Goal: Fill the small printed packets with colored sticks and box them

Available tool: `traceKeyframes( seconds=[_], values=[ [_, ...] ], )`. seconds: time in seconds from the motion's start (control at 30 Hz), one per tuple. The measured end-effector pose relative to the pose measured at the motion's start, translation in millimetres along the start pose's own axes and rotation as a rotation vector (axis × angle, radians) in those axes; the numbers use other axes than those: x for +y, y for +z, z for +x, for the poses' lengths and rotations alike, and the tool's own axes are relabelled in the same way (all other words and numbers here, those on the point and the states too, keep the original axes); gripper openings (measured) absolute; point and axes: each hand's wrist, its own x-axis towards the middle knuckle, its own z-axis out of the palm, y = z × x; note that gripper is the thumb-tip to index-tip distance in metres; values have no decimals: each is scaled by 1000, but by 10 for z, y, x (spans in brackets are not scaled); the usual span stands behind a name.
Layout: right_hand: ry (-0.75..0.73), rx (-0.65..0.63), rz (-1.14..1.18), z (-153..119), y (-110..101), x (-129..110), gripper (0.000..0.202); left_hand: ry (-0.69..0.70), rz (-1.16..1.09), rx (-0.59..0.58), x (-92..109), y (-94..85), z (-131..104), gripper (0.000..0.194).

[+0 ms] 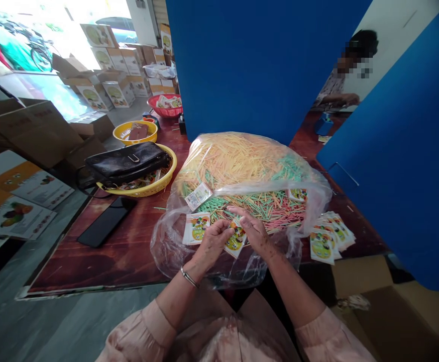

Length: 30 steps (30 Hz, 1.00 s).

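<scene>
Though behind the bag [238, 156], blue partition [249, 65] close.

Between the left hand [215, 239] and right hand [256, 233] is a small yellow-and-white printed packet [235, 244]. Before both, thin multicoloured sticks [272, 205] lie in a clear plastic bag [319, 193] on a dark red table [140, 261]. Left of the left hand is a flat black phone [104, 223], beyond it a black handbag [127, 163] on a round yellow plastic basket [155, 189]; right of the right, fanned white printed packets [328, 237].
</scene>
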Motion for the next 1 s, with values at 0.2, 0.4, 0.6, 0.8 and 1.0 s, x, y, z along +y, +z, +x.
traceKeyframes(
  seconds=[0.2, 0.4, 0.6, 0.8, 1.0],
  values=[
    [16, -78, -133, -108, -72, 9, 38, 24, 23, -47, 31, 61, -52, 21],
    [24, 109, -4, -223, 35, 64, 54, -7, 112, -13, 50, 112, -63, 21],
    [198, 368, -104, -412, 104, 20, 20, 62, 140, 41, 15, 240, -46, 19],
    [267, 829, -291, -792, -736, -53, 27, 122, 408, 4, 44, 183, -92, 17],
    [444, 810, -1077, -1286, -1754, 470, 36, 132, 610, 241, 85, -388, -108, 19]
  ],
)
